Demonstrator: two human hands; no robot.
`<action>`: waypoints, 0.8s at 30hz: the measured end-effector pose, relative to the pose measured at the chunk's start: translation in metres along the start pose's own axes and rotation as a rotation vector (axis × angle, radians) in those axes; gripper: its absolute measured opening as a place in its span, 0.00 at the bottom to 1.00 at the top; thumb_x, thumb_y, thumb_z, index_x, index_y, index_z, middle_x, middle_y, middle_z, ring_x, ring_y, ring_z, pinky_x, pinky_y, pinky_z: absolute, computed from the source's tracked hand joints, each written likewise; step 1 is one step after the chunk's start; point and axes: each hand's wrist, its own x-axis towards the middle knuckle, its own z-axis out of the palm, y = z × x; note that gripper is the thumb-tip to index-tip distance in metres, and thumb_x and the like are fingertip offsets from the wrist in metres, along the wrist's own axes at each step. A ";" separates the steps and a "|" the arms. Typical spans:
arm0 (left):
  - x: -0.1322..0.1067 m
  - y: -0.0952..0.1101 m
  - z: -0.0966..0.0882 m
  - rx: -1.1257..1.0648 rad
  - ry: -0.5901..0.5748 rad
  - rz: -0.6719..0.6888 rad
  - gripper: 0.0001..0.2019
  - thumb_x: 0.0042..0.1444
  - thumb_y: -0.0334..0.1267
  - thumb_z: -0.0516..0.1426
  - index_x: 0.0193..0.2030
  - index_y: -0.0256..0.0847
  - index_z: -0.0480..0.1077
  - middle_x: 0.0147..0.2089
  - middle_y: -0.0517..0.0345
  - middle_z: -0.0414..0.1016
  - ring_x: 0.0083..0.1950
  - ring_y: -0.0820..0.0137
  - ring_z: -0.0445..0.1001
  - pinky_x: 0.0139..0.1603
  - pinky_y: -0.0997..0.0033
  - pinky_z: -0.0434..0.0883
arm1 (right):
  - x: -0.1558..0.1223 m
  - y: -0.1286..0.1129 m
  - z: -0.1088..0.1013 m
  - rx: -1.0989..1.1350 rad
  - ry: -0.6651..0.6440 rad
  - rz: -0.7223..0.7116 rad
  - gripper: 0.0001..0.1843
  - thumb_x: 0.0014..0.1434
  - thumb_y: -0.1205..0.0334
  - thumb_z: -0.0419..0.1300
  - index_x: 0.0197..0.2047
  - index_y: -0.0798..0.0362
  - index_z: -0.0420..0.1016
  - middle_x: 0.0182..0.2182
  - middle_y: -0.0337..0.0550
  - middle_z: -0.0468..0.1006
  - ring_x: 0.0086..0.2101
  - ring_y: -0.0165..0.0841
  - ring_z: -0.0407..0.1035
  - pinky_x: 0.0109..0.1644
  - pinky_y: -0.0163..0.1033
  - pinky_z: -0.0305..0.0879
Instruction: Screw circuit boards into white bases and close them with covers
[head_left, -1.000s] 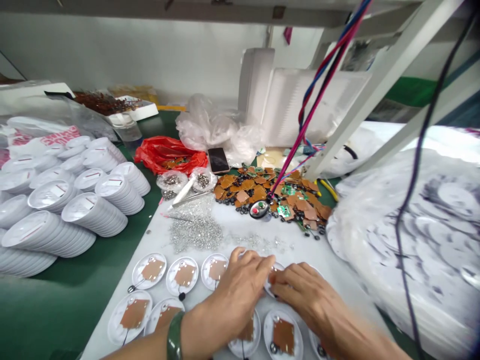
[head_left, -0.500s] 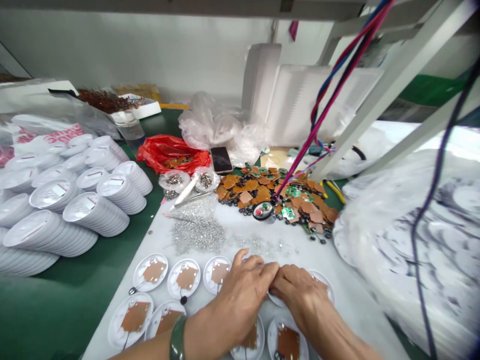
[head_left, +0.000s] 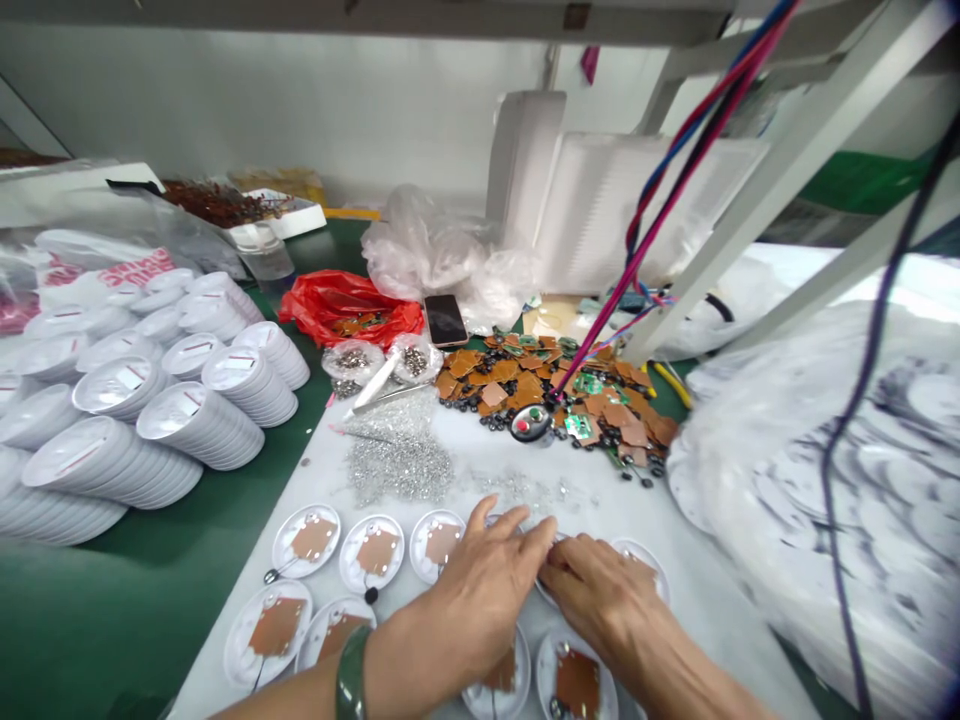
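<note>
My left hand (head_left: 484, 585) lies palm down over the white board (head_left: 495, 470), fingers spread and a green bangle (head_left: 352, 672) on its wrist. My right hand (head_left: 596, 590) is beside it, fingers curled down close to the left fingertips. Whatever the right fingertips pinch is hidden behind the hand. Under the hands shows the rim of a white round cover (head_left: 545, 594). Around them lie several similar covers with brown circuit boards, including a left one (head_left: 373, 552), a lower right one (head_left: 577, 675) and one partly behind my right hand (head_left: 651, 565).
Small silvery screws (head_left: 401, 460) are scattered beyond the hands. Farther back lies a heap of circuit boards (head_left: 517, 385), with an oval red-and-green button switch (head_left: 531, 422) hanging on cables. Stacked white covers (head_left: 202, 425) stand left; a large plastic bag (head_left: 817, 480) bulges at right.
The view has shifted slightly, so the surroundings sit a little to the right. Both hands keep nearly the same place and pose; the left fingers look slightly more spread.
</note>
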 end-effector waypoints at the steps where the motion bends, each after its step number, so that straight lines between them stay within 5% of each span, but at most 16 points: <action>1: 0.000 0.000 0.001 0.000 0.001 -0.004 0.42 0.44 0.24 0.56 0.69 0.29 0.51 0.57 0.37 0.77 0.65 0.48 0.69 0.68 0.37 0.58 | -0.001 -0.002 -0.004 0.000 -0.011 -0.022 0.15 0.65 0.74 0.49 0.33 0.50 0.73 0.26 0.40 0.73 0.26 0.33 0.67 0.29 0.39 0.60; 7: -0.002 0.002 -0.006 -0.032 -0.024 0.007 0.44 0.42 0.19 0.54 0.70 0.27 0.49 0.64 0.31 0.71 0.68 0.49 0.66 0.70 0.40 0.58 | -0.013 -0.017 -0.019 -0.177 -0.061 -0.138 0.19 0.59 0.74 0.50 0.51 0.59 0.74 0.44 0.53 0.80 0.43 0.44 0.71 0.49 0.50 0.66; 12: -0.019 -0.008 -0.030 -0.085 -0.016 0.020 0.48 0.49 0.15 0.49 0.76 0.36 0.36 0.74 0.40 0.57 0.77 0.58 0.51 0.75 0.43 0.52 | -0.010 -0.003 -0.029 -0.023 -0.121 -0.127 0.21 0.61 0.73 0.51 0.56 0.57 0.72 0.43 0.51 0.80 0.40 0.41 0.72 0.43 0.45 0.67; 15: -0.033 -0.019 -0.043 -0.094 -0.016 -0.015 0.44 0.58 0.17 0.50 0.77 0.44 0.37 0.76 0.47 0.55 0.78 0.57 0.49 0.75 0.41 0.51 | 0.002 0.002 -0.042 0.115 -0.128 -0.110 0.22 0.65 0.76 0.48 0.58 0.53 0.70 0.43 0.48 0.79 0.37 0.37 0.71 0.41 0.43 0.66; 20: -0.041 -0.031 -0.038 -0.111 0.002 -0.023 0.42 0.61 0.21 0.57 0.76 0.47 0.40 0.74 0.47 0.60 0.76 0.58 0.53 0.75 0.39 0.49 | 0.028 -0.012 -0.032 0.179 -0.210 -0.314 0.11 0.69 0.70 0.52 0.48 0.52 0.74 0.40 0.45 0.79 0.39 0.37 0.70 0.45 0.44 0.65; 24: -0.039 -0.036 -0.026 -0.124 0.025 -0.030 0.40 0.62 0.22 0.56 0.75 0.45 0.43 0.72 0.47 0.64 0.76 0.58 0.54 0.75 0.37 0.47 | 0.037 -0.016 -0.006 0.241 -0.142 -0.283 0.07 0.68 0.69 0.57 0.40 0.50 0.75 0.36 0.41 0.79 0.36 0.35 0.69 0.42 0.42 0.63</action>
